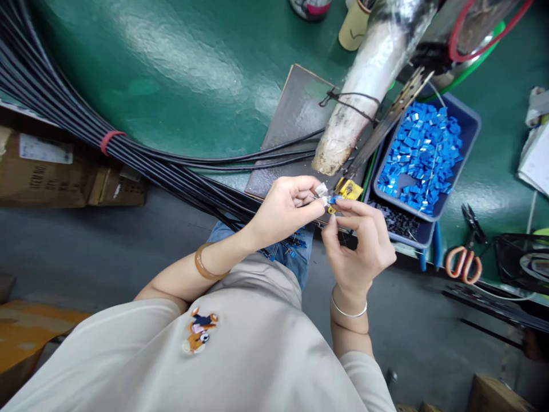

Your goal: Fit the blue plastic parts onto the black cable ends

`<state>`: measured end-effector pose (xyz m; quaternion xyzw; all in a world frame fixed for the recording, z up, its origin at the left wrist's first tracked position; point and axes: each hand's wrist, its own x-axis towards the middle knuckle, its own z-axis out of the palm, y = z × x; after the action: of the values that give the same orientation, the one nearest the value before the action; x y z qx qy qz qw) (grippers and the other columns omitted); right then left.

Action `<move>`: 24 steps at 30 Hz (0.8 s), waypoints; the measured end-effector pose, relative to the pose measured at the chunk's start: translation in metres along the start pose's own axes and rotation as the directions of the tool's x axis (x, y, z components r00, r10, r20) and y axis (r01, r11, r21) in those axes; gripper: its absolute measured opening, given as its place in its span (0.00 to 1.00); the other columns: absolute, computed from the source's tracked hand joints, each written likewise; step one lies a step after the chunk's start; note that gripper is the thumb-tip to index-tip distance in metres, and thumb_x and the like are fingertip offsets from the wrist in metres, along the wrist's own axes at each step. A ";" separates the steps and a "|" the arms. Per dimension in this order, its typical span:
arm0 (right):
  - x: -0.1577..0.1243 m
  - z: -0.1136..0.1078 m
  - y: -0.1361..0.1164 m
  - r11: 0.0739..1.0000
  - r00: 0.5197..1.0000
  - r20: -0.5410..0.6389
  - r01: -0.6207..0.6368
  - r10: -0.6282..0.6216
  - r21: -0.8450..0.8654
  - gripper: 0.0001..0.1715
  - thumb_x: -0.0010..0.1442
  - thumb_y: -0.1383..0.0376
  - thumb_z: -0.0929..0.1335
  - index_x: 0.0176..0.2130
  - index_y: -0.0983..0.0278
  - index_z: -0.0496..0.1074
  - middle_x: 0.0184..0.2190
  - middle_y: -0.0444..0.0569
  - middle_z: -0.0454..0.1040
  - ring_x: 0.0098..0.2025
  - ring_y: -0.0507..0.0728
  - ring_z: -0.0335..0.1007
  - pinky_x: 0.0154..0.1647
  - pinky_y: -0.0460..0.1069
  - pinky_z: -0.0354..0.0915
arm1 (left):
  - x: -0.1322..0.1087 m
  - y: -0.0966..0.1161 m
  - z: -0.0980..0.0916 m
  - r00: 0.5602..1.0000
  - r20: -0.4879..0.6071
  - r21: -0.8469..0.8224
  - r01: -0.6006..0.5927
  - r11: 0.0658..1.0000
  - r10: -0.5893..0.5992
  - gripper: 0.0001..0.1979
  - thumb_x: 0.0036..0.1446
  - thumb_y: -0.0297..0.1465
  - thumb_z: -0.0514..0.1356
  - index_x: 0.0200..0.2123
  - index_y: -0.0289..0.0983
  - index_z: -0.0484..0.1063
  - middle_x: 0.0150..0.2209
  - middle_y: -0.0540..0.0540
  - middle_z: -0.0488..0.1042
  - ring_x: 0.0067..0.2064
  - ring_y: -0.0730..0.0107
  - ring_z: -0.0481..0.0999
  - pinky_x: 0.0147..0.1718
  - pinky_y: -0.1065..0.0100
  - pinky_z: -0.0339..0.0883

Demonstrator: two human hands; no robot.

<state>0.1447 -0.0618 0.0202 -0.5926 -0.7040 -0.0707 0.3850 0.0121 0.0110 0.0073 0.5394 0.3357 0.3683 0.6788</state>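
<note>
My left hand (289, 205) is closed in a pinch at the bench edge. Between its thumb and fingers is a small white piece (321, 189), perhaps wire ends or a connector; the fingers partly cover it. A small blue connector (335, 199) meets it on the right. My right hand (362, 234) has its index fingertip on that blue connector, with the thumb curled just below. Just behind the fingertips sits a yellow metal part (349, 189) of a bench fixture. A thick bundle of black cables (171, 171) runs in from the left, passing behind my left forearm.
A bin of blue connectors (422, 154) stands on another bin with small black parts (397, 222). Orange-handled scissors (463, 264) lie to the right. A wrapped white tube (360, 91) slants over a dark board (287, 114). Cardboard boxes (55, 171) stand at left.
</note>
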 end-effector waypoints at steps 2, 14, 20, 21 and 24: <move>0.000 -0.002 0.000 0.999 1.000 -0.009 -0.022 0.022 0.033 0.12 0.53 0.76 0.71 0.34 0.62 0.69 0.39 0.48 0.79 0.41 0.52 0.77 0.43 0.47 0.75 | -0.001 0.000 -0.001 1.000 0.019 -0.008 0.016 1.000 -0.016 0.04 0.54 0.25 0.59 0.27 0.33 0.67 0.21 0.56 0.56 0.22 0.85 0.53 0.20 0.78 0.46; -0.003 -0.006 -0.007 0.996 1.000 -0.009 -0.028 0.029 0.089 0.13 0.53 0.77 0.72 0.36 0.62 0.72 0.37 0.45 0.82 0.37 0.52 0.81 0.38 0.45 0.74 | -0.008 0.000 -0.004 0.997 0.061 -0.015 0.050 0.999 -0.049 0.06 0.56 0.28 0.59 0.27 0.33 0.67 0.20 0.55 0.60 0.21 0.84 0.56 0.19 0.78 0.50; -0.003 -0.003 -0.002 0.980 0.988 -0.014 -0.152 0.155 0.128 0.08 0.57 0.73 0.71 0.37 0.61 0.73 0.43 0.47 0.81 0.42 0.54 0.80 0.37 0.46 0.76 | -0.008 0.000 -0.003 0.998 0.065 0.014 -0.013 1.000 0.012 0.06 0.56 0.29 0.59 0.28 0.33 0.67 0.22 0.54 0.59 0.22 0.84 0.55 0.20 0.77 0.49; -0.002 -0.003 0.000 0.969 0.982 0.013 -0.189 0.190 0.158 0.07 0.58 0.72 0.70 0.37 0.61 0.72 0.43 0.47 0.81 0.42 0.54 0.80 0.36 0.46 0.76 | -0.008 0.000 -0.003 0.998 0.056 0.029 -0.017 0.999 0.015 0.06 0.56 0.28 0.59 0.28 0.33 0.67 0.22 0.54 0.59 0.22 0.84 0.55 0.20 0.77 0.49; 0.000 0.000 0.001 0.962 0.979 0.050 -0.203 0.197 0.185 0.06 0.59 0.72 0.69 0.36 0.61 0.72 0.40 0.45 0.80 0.41 0.52 0.79 0.38 0.47 0.76 | -0.007 -0.002 -0.002 0.999 0.026 0.082 -0.026 0.996 0.024 0.06 0.57 0.28 0.58 0.27 0.33 0.67 0.23 0.54 0.58 0.23 0.83 0.54 0.21 0.76 0.49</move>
<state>0.1459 -0.0620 0.0198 -0.6223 -0.6500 0.0450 0.4339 0.0066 0.0058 0.0056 0.5756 0.3351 0.3558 0.6556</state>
